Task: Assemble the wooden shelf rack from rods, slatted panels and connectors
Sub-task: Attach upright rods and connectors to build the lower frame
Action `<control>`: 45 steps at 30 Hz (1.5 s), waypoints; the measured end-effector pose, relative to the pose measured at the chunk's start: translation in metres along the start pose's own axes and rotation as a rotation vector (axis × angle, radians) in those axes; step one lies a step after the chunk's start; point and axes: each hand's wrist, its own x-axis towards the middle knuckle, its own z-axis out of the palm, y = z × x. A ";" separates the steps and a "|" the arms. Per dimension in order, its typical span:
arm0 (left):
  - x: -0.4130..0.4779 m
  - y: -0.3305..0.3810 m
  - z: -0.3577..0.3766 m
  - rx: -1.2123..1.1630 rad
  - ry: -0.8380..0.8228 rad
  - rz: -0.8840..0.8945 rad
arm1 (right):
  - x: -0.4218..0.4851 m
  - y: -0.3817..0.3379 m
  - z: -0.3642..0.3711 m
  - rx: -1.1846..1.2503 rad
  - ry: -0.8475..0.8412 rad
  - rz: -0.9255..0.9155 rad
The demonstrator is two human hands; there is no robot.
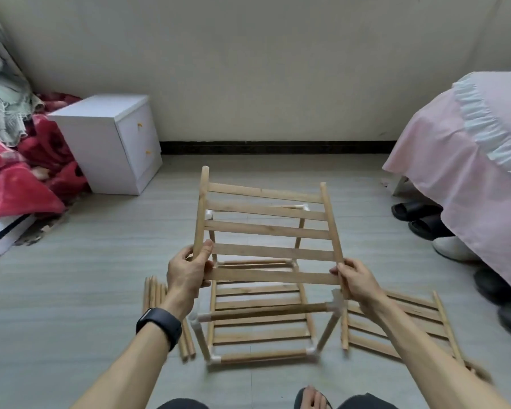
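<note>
The left hand (pixel 186 273) and right hand (pixel 356 280) curl their fingers (pixel 204 251) round the slatted panel (pixel 266 228), held above the rack frame (pixel 260 355). Loose rods (pixel 155 293) lie left of the frame and a spare panel (pixel 396 323) lies right of it.

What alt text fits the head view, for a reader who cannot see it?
A person's left hand and right hand grip a pale wooden slatted panel by its side rods, above a partly built wooden rack frame with white connectors on a grey floor. Loose wooden rods and a second slatted panel lie beside it.
</note>
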 end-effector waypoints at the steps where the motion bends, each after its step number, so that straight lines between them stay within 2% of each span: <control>1: 0.004 0.000 0.001 -0.012 0.010 -0.008 | 0.002 0.000 -0.001 0.017 -0.011 0.001; 9: 0.034 -0.004 0.010 0.000 0.038 0.030 | 0.027 0.007 0.001 0.306 -0.156 0.097; 16: 0.045 -0.025 0.009 0.015 0.068 -0.029 | 0.035 0.021 0.012 0.298 -0.140 0.125; 23: 0.041 -0.038 0.001 0.027 0.064 -0.079 | 0.025 0.034 0.031 0.143 -0.022 0.059; 30: 0.041 -0.054 -0.002 0.053 0.106 -0.203 | 0.016 0.040 0.040 -0.264 0.172 -0.114; 33: 0.045 -0.061 -0.007 0.043 0.037 -0.262 | 0.015 0.043 0.041 -0.408 0.182 -0.142; 36: 0.050 -0.061 -0.014 -0.047 -0.172 -0.369 | 0.016 0.046 0.041 -0.507 0.168 -0.143; 39: 0.053 -0.061 -0.020 -0.103 -0.315 -0.374 | 0.015 0.047 0.041 -0.540 0.186 -0.175; 45: 0.049 -0.066 -0.031 -0.127 -0.340 -0.434 | 0.009 0.045 0.044 -0.526 0.200 -0.242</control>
